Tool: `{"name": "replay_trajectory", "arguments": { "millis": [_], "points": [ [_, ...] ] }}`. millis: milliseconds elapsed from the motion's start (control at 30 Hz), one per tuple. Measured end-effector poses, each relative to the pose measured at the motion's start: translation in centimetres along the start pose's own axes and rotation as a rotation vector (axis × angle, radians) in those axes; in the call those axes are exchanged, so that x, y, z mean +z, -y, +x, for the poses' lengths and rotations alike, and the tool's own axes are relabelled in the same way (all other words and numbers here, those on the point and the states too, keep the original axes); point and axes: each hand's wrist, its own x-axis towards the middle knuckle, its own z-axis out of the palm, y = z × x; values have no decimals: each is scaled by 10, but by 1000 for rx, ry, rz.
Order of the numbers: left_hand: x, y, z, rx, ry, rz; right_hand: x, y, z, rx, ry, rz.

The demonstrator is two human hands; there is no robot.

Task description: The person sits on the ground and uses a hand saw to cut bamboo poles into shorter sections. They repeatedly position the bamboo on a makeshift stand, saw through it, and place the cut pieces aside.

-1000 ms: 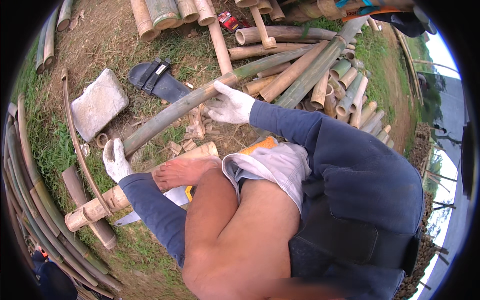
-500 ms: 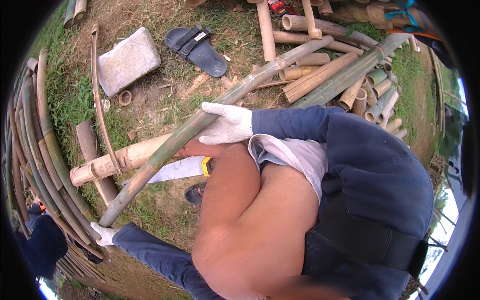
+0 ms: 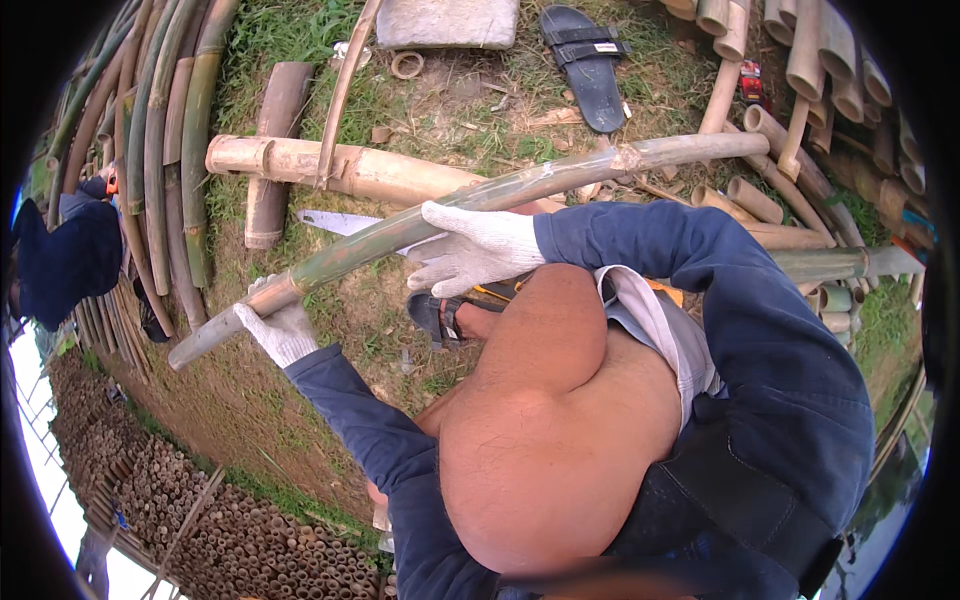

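A long green-grey bamboo pole (image 3: 350, 250) slants across in front of my knees, its left end lower in the picture. My left hand (image 3: 280, 325), in a white knit glove, is wrapped round it a short way from that end. Farther along, my right hand (image 3: 480, 243), gloved too, rests against the pole with its fingers spread and stretched, not closed round it. Beneath the pole lies a handsaw; its pale blade (image 3: 335, 221) shows partly and its yellow handle is mostly hidden by my leg. A thicker tan bamboo piece (image 3: 390, 172) lies just behind the pole, a thin curved strip across it.
A short brown bamboo piece (image 3: 278, 150) supports the tan one. A stone block (image 3: 447, 22), bamboo ring (image 3: 407, 65) and black sandal (image 3: 588, 75) lie beyond. Long poles (image 3: 170, 130) stand at left near another person (image 3: 65, 255). Cut bamboo (image 3: 755, 200) piles up at right.
The view has swung round, so the pole lies flatter. My left hand now grips farther in from the pole's left end. The right hand stays against the pole with fingers spread.
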Motion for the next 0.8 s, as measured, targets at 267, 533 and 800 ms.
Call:
{"name": "replay_trajectory", "arguments": {
  "millis": [267, 533, 800],
  "points": [
    [-59, -2, -44, 41, -295, -347, 5, 30, -6, -416, 49, -313],
    [-9, 7, -67, 4, -139, -490, 47, 106, -33, -746, -28, -508],
    [117, 9, -51, -128, 358, -360, 153, 161, -129, -1451, 37, -761]
  ]
}}
